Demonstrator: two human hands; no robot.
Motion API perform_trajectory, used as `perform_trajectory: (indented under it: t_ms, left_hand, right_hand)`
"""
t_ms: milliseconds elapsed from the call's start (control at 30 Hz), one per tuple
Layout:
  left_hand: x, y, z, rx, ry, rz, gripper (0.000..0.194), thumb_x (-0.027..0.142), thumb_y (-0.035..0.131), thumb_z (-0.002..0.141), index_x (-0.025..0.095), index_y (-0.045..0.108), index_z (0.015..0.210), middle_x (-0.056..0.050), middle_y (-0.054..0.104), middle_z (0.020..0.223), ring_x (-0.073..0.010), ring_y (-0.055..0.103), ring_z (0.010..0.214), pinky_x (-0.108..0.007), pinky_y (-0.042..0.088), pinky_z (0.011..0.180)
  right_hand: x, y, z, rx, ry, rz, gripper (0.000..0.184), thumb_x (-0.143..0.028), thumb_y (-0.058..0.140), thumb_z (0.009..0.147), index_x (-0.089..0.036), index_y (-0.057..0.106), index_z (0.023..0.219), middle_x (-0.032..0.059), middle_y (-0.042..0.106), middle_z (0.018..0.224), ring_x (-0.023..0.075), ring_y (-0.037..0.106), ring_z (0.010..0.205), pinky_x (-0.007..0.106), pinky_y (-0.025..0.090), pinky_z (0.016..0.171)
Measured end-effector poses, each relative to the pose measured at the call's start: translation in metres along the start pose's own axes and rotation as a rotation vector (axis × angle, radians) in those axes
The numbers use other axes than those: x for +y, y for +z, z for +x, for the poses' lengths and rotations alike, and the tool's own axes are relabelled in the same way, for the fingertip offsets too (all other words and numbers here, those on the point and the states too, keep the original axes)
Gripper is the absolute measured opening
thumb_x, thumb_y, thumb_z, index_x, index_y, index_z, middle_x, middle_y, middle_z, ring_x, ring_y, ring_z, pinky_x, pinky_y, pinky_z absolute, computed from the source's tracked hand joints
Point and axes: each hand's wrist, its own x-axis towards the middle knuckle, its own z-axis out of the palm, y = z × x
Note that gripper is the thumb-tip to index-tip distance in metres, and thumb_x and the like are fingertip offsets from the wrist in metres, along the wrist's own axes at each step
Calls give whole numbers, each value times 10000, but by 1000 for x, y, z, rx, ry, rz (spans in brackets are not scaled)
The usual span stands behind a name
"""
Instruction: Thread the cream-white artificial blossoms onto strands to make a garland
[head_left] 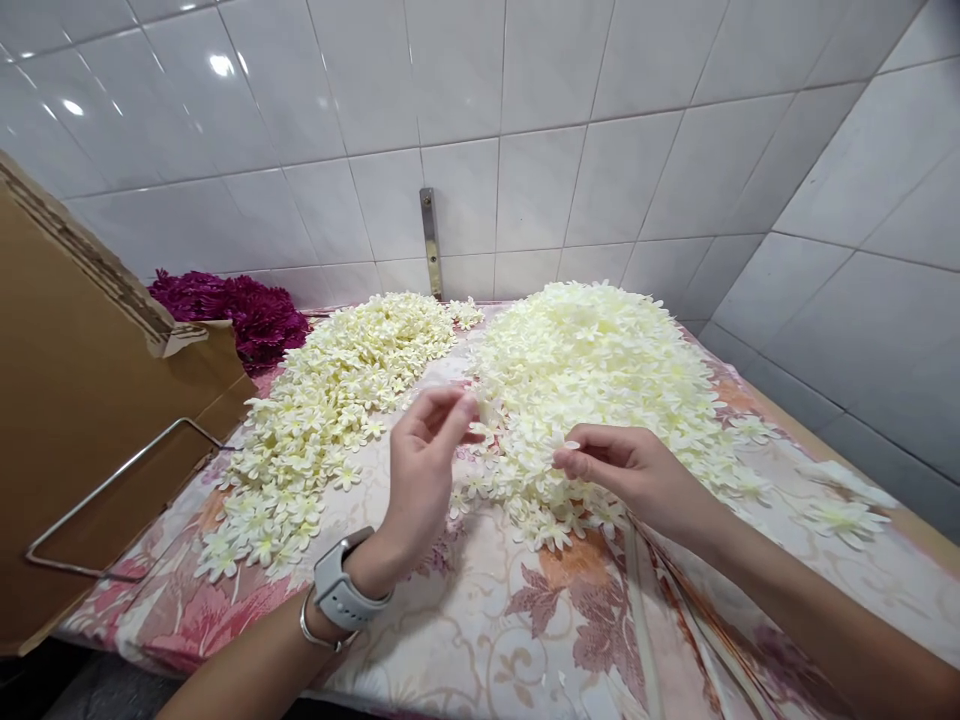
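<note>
My right hand (626, 465) pinches a small white flower (568, 445) between thumb and fingertips, at the front of the larger heap of pale flowers (592, 350). Left of it, my left hand (431, 440) is raised over the cloth with thumb and fingers curled together. Whatever may be in that pinch is hidden or too small to name. A watch and a thin bangle circle my left wrist. Beyond and beside my left hand spreads a second heap of cream flowers (322, 420), smaller and yellower.
A cardboard box (90, 420) stands at the left, a bent metal wire frame (105, 490) against it. Purple flowers (240, 310) lie at the back left. Thin strips (694, 625) run under my right arm on the floral cloth (480, 640). Tiled walls (540, 190) close off back and right.
</note>
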Motion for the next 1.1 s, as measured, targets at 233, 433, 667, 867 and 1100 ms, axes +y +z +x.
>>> perform_trajectory:
  t_ms: [233, 433, 667, 867, 1100]
  left_hand:
    - [-15, 5, -8, -105, -123, 56, 130, 300, 643, 744, 171, 635, 740, 9, 599, 725, -108, 563, 685, -192, 491, 575]
    - [-23, 8, -15, -181, -182, 92, 157, 317, 658, 727, 163, 626, 720, -3, 599, 709, -120, 565, 680, -199, 489, 572]
    - [-26, 10, -20, -217, -212, 124, 153, 320, 671, 713, 168, 660, 725, -23, 634, 717, -136, 576, 678, -224, 472, 596]
    - [-24, 13, -26, -278, -202, 169, 131, 286, 645, 746, 161, 684, 744, -46, 661, 762, -150, 588, 711, -241, 461, 641]
    - [-22, 13, -26, -312, -250, 136, 148, 301, 669, 731, 170, 681, 799, -48, 670, 840, -161, 606, 778, -248, 477, 680]
  right_hand:
    - [-4, -8, 2, 104, -1, -55, 294, -412, 444, 862, -193, 507, 675, -13, 474, 646, 113, 396, 565, 238, 308, 517]
    - [0, -13, 6, 159, 44, -102, 400, -468, 443, 845, -199, 395, 553, -42, 345, 518, 98, 335, 472, 240, 284, 469]
    - [-1, -10, 3, 477, -171, -551, 252, -422, 479, 824, -189, 549, 760, 42, 553, 636, 156, 496, 558, 260, 360, 489]
    - [-7, 16, -5, -39, -186, -399, 268, -301, 374, 896, -187, 547, 726, 22, 576, 647, 144, 522, 584, 256, 373, 544]
    - [3, 11, -1, -26, -74, -138, 266, -338, 434, 860, -184, 530, 667, -26, 495, 559, 108, 422, 501, 240, 297, 493]
